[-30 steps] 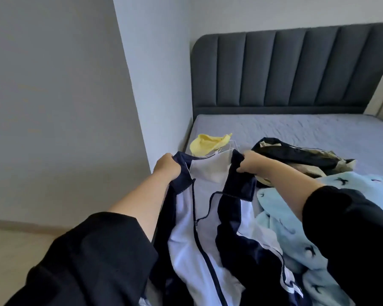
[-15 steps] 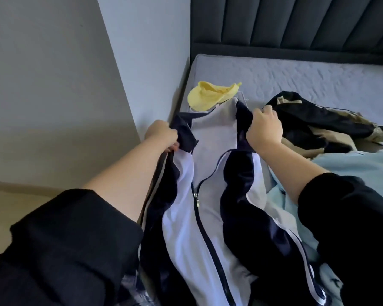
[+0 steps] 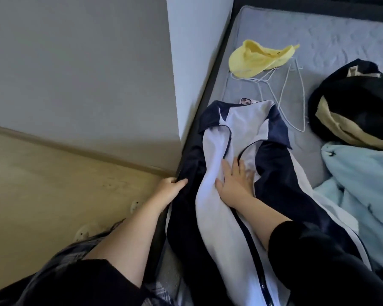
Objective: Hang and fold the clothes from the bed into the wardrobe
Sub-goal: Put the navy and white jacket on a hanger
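1. My left hand (image 3: 169,188) curls round the smooth navy side of the jacket (image 3: 208,206) at the bed's edge;
2. my right hand (image 3: 234,182) lies flat, fingers spread, on its glossy white zip front;
3. the jacket stretches lengthwise over the quilted grey mattress (image 3: 341,40); a fluffy pale-blue fleece (image 3: 363,184) is bunched beside it.

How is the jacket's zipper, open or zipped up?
Open at the top: the jacket has its zipper split in two below the collar, running as one line past the right hand.
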`<act>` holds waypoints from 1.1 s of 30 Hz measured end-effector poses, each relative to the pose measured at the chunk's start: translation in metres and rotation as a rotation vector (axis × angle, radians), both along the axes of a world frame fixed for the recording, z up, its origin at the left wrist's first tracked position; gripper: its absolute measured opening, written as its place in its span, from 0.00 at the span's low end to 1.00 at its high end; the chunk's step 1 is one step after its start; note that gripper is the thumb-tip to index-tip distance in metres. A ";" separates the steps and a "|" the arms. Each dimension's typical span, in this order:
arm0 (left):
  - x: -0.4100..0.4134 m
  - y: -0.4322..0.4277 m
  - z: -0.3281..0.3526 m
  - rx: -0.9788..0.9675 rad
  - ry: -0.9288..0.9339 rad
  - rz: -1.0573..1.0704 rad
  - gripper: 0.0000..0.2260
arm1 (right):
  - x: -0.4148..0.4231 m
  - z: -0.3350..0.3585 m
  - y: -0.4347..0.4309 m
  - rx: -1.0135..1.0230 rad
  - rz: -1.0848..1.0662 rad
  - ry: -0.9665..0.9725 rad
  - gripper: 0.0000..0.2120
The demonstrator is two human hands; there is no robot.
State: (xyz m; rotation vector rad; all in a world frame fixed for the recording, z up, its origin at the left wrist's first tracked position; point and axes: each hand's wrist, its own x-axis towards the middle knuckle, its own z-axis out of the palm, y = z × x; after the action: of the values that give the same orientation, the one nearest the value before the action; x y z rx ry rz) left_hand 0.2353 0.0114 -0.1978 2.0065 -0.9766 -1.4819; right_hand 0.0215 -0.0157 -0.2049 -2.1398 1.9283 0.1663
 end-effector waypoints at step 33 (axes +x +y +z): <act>-0.037 0.048 0.050 -0.038 0.154 -0.271 0.05 | -0.015 0.038 -0.004 0.191 -0.018 -0.343 0.32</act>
State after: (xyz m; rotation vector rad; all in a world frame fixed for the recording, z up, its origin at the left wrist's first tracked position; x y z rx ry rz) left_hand 0.1980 0.0595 -0.1481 1.7564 -1.2375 -1.7152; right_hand 0.0065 -0.0196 -0.1671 -1.8848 1.6644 -0.0198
